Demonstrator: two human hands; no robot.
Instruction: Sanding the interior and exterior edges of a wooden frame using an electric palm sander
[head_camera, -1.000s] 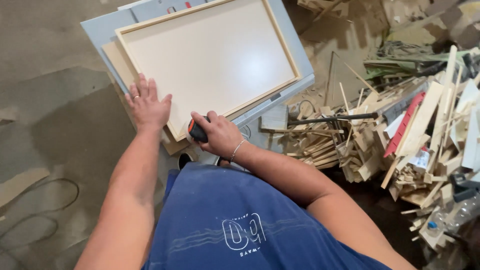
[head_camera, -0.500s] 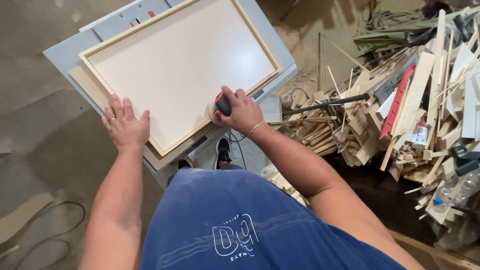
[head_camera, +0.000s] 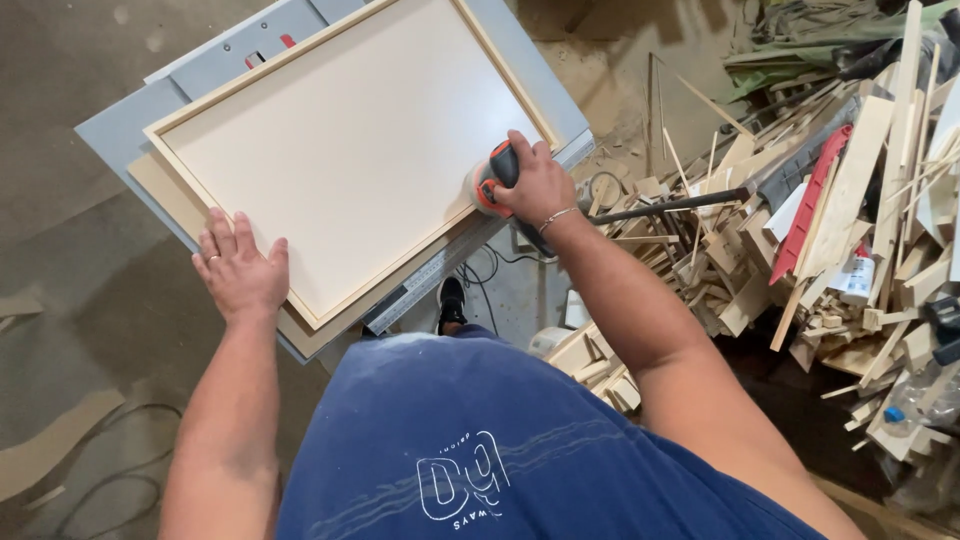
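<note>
Gripping sander (head_camera: 493, 183), right hand (head_camera: 540, 188); left hand (head_camera: 243, 272) flat on panel (head_camera: 350, 150)

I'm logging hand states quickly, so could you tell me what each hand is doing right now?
Left hand: open, flat on the framed panel's corner.
Right hand: closed around the orange-and-black sander.

Scrap pile (head_camera: 800, 200): offcuts of pale wood strips and blocks heaped at right, lying crosswise.
Red strip (head_camera: 808, 205): long, tilted, resting among the offcuts.
Dark rod (head_camera: 665, 207): thin, lying across the near edge of the pile.
Cable (head_camera: 70, 500): dark loop on the floor, lower left.
Floor (head_camera: 60, 130): grey-brown, dusty.
Shoe (head_camera: 451, 300): black, below the table edge.
</note>
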